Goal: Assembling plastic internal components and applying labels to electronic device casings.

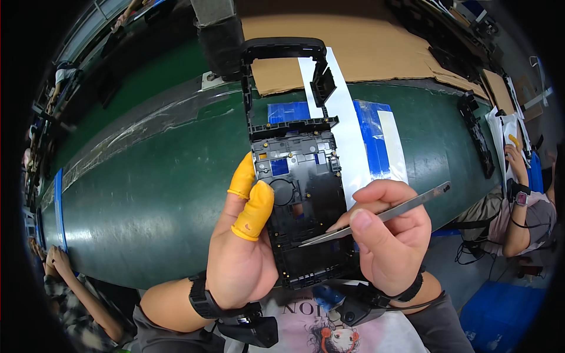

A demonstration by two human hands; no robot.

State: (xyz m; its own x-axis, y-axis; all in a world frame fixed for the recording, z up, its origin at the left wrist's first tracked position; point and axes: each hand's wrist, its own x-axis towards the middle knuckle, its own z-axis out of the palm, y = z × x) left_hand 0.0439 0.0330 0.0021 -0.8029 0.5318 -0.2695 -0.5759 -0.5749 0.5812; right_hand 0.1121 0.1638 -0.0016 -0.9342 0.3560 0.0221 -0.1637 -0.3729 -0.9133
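My left hand [241,247], with yellow finger cots on thumb and forefinger, grips the left edge of a long black plastic frame [297,176]. The frame is held upright over the green belt; its open top end reaches the cardboard. My right hand [385,235] holds metal tweezers [376,217] in a pinch. Their tips rest on the lower middle of the frame, and the back end sticks out to the right past my fingers.
A green conveyor belt [147,200] runs across, with blue and white tape strips [376,141] and brown cardboard [365,41] beyond. Another black frame [477,135] lies on the belt at the right. A seated person's hand [518,159] is at the right, another person's hands [56,265] at the lower left.
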